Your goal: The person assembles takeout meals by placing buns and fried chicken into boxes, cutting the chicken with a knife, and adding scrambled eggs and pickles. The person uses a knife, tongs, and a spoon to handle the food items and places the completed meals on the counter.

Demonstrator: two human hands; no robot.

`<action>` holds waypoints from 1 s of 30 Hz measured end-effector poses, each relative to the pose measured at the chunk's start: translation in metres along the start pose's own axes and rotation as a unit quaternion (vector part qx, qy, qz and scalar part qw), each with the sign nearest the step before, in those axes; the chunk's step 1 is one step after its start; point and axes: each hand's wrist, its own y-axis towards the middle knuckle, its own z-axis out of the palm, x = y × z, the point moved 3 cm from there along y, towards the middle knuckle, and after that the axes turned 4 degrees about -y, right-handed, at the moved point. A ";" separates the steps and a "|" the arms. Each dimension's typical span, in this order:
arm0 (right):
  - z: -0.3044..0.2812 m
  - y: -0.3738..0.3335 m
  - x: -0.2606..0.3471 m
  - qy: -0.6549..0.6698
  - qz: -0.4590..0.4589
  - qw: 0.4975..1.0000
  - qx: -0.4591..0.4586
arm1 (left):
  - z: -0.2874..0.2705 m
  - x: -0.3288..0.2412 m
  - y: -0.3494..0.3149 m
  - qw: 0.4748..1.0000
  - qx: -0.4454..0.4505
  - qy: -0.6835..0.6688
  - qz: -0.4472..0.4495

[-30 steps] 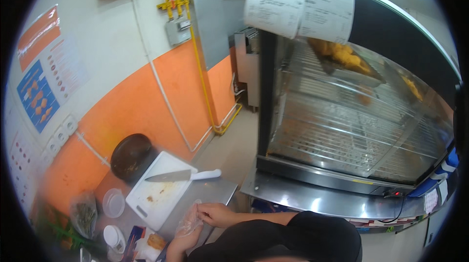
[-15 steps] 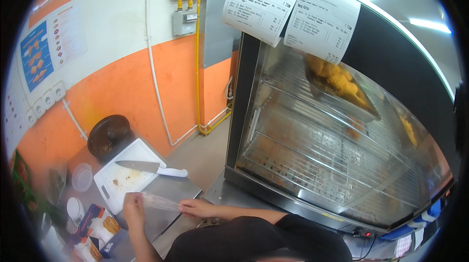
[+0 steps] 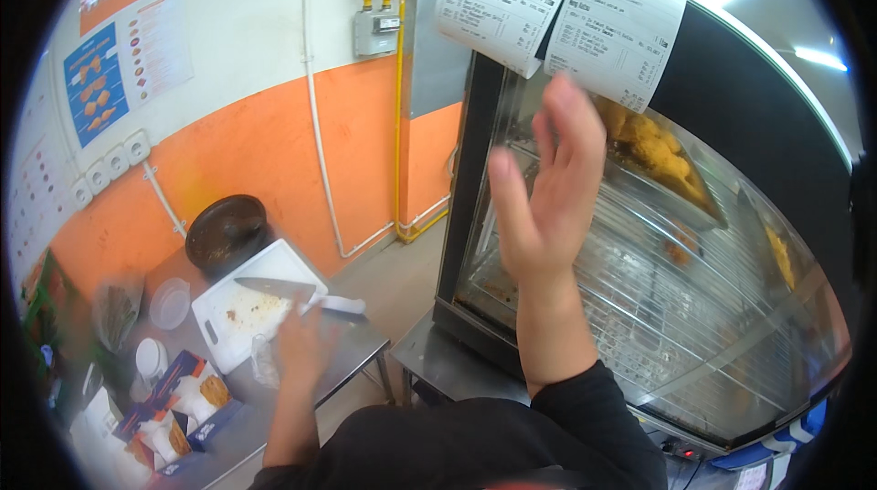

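Note:
My right hand [image 3: 553,193] is raised in front of the glass display warmer [image 3: 585,307], just below two printed paper slips [image 3: 607,33] at its top. Its thumb and fingers are apart and it holds nothing. Over the steel table [image 3: 352,358], my left hand [image 3: 303,348] is smeared by motion, so its grip does not show. Beside that hand, a crumpled clear plastic bag [image 3: 265,362] is near the lower edge of a white cutting board [image 3: 260,303]. A knife with a white handle [image 3: 340,304] lies across the board, close to my left fingers. Brown crumbs dot the board.
A dark stone mortar [image 3: 224,234] stands behind the board. Left of it are a clear plastic tub [image 3: 170,304], a white-lidded jar [image 3: 151,359] and open boxes [image 3: 206,399] with wrapped food. Fried food in a tray [image 3: 653,157] sits inside the warmer.
My right hand has let go of the stretched plastic bag and risen toward the paper slips. My left hand has moved right, toward the knife handle, and the bag is now crumpled by the board.

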 end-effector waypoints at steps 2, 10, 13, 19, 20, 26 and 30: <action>0.019 0.026 0.001 -0.052 -0.024 0.998 -0.031 | 0.017 -0.027 -0.005 0.992 0.115 -0.007 0.044; 0.064 0.056 -0.017 0.121 0.125 0.978 -0.120 | 0.051 0.028 -0.100 0.969 0.242 0.023 -0.051; 0.087 0.037 -0.003 0.318 0.151 0.925 -0.139 | 0.033 0.071 -0.128 0.988 0.140 0.025 -0.054; 0.164 -0.156 0.166 0.524 0.291 0.720 0.348 | -0.040 0.090 -0.152 0.931 0.093 -0.331 -0.124; 0.168 -0.184 0.201 0.577 0.282 0.651 0.405 | -0.068 0.094 -0.165 0.780 -0.006 -0.597 -0.186; 0.219 -0.266 0.373 0.657 0.270 0.422 0.563 | -0.257 0.125 -0.315 0.546 -0.257 -0.797 -0.033; 0.218 -0.289 0.494 0.700 0.205 0.276 0.626 | -0.312 0.135 -0.407 0.577 -0.463 -0.622 -0.257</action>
